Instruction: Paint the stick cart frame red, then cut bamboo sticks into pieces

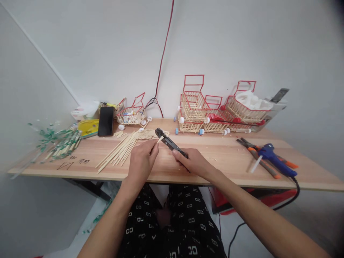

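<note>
Over pale wood table (215, 150), left hand (142, 162) pinches thin stick (160, 139); right hand (194, 162) grips black cutters (169, 142).

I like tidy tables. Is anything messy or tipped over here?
Yes. Green scraps lie scattered at the table's left end, some fallen to the floor. One small stick cart leans askew. The left hand holds a stick at the cutters gripped by the right hand.

Miniature stick shopping carts (215, 111) line the wooden desk (215, 157) along the wall, with a blue glue gun (275, 160), black phone (106, 121) and loose bamboo sticks (120, 148).
</note>
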Motion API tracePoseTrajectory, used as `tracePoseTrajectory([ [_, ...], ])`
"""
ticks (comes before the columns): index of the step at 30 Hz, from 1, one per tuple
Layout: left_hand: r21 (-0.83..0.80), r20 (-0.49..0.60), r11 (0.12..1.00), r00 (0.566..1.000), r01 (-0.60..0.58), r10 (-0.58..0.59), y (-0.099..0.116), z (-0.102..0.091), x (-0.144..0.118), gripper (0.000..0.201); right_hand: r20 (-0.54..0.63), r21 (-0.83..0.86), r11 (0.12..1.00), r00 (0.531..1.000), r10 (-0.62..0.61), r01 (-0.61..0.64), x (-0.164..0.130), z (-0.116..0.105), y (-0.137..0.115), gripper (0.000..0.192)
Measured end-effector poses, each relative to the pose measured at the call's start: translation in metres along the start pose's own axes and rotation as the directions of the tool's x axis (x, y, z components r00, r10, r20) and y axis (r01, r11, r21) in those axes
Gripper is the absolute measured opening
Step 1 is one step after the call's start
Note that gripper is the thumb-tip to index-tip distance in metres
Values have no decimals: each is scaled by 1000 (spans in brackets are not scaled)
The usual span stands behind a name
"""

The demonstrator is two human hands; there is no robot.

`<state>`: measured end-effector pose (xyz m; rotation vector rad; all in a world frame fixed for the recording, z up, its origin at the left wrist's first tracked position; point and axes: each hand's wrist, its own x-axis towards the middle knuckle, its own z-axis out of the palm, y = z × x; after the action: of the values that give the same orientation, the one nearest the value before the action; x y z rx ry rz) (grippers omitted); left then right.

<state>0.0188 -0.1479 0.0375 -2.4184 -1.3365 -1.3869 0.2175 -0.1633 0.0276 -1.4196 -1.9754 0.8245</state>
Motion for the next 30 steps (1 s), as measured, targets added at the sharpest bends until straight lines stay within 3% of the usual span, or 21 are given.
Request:
tracePoseTrajectory([
  [9,40,-23,989,990,142,-141,-43,20,-9,24,-36,-127,989,996,-77,72,45,23,5,58],
  [17,19,-37,964,963,266,-265,-48,18,-19,24,-58,-231,969,992,-108,92,50,35,-2,53],
  [22,-82,-59,928,928,362,-367,-46,14,-19,21,-91,-184,972,982,-165,146,54,39,7,55],
  [25,-384,12,788,856,481,-517,-47,11,-17,21,-121,-127,982,981,-154,138,59,38,12,56],
  [28,-705,221,460,783,541,-582,-51,10,-12,24,-186,-37,992,974,-127,123,65,34,15,56],
  [30,-784,333,289,766,549,-549,-55,10,-7,27,-248,23,991,961,-123,133,68,30,17,54],
])
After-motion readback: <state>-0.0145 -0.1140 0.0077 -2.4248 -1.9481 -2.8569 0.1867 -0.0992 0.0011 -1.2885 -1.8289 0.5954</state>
